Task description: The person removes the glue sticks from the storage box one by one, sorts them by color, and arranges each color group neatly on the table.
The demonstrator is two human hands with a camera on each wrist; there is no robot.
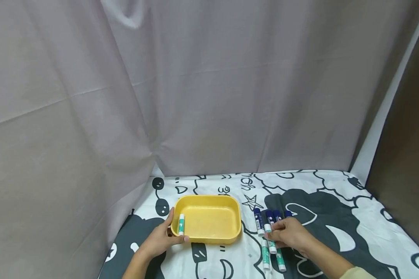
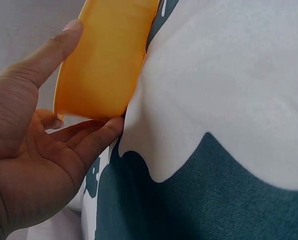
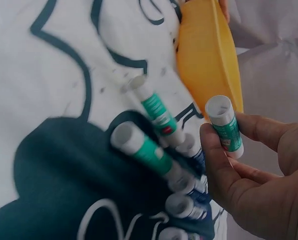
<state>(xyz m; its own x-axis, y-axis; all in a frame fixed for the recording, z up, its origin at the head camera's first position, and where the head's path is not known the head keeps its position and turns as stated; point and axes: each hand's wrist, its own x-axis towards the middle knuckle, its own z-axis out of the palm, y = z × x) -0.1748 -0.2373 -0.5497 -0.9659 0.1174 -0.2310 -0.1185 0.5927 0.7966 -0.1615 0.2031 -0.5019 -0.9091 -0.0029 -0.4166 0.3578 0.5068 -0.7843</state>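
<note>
A yellow tray (image 1: 209, 239) lies on the patterned cloth, with one green-and-white glue stick (image 1: 181, 224) inside against its left wall. My left hand (image 1: 160, 237) grips the tray's left end, thumb and fingers spread around the corner; in the left wrist view the thumb lies along the tray's side (image 2: 106, 60). To the right of the tray, my right hand (image 1: 290, 234) pinches another green-and-white glue stick (image 3: 226, 125) between thumb and fingers, held above the others. Below it lie two more green glue sticks (image 3: 159, 112) and several dark blue tubes with white ends (image 3: 186, 206).
The cloth (image 1: 230, 255) carries black and white cartoon drawings. A grey curtain (image 1: 209, 116) hangs behind it, and a brown panel (image 1: 405, 155) stands at the right edge.
</note>
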